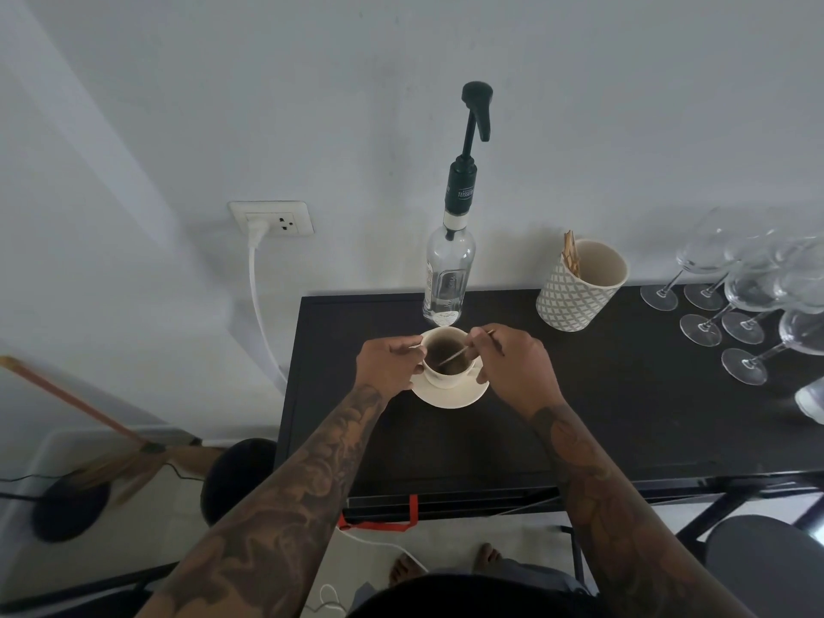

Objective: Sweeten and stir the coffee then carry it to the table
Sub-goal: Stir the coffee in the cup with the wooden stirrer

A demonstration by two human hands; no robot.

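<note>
A white coffee cup [446, 379] holding dark coffee stands on a white saucer [450, 396] on the black counter [624, 394]. My left hand [387, 365] grips the cup's left side at the rim and handle. My right hand [512, 368] pinches a thin wooden stir stick [455, 356] whose lower end dips into the coffee. Just behind the cup stands a clear syrup bottle [448, 278] with a tall dark pump [475, 109] on top.
A patterned paper cup [575, 289] holding wooden sticks sits at the back right. Several wine glasses [753, 305] lie and stand at the far right. A wall socket with a white cable [269, 218] is at the left. A broom [89, 417] leans on the floor.
</note>
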